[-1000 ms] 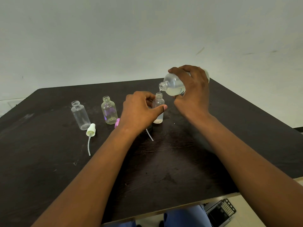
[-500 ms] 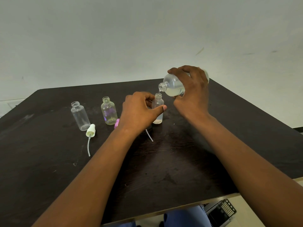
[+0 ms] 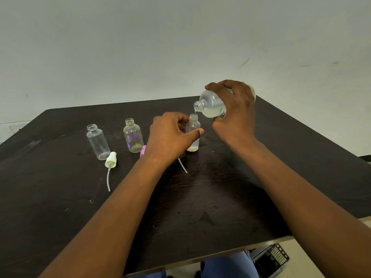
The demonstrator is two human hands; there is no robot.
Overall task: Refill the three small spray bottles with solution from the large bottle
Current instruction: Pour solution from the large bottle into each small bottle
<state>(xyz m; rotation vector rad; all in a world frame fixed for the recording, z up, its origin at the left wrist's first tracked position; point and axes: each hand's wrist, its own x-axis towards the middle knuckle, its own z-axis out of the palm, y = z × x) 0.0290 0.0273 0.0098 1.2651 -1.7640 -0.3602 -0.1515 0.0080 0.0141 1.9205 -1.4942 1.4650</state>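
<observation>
Right hand point(image 3: 234, 111) grips tilted large bottle point(image 3: 210, 106); left hand point(image 3: 170, 135) holds small bottle point(image 3: 193, 135) mid-table.

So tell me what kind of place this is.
Probably a plain room with a makeshift worktable, not a lab: a bare dark table, a blank pale wall, and a handheld device on the floor.

Both forearms point(image 3: 124, 207) are seen bare, with no sleeves, watch or rings; blue trousers point(image 3: 226, 265) are worn below the desk point(image 3: 50, 197) edge.
</observation>
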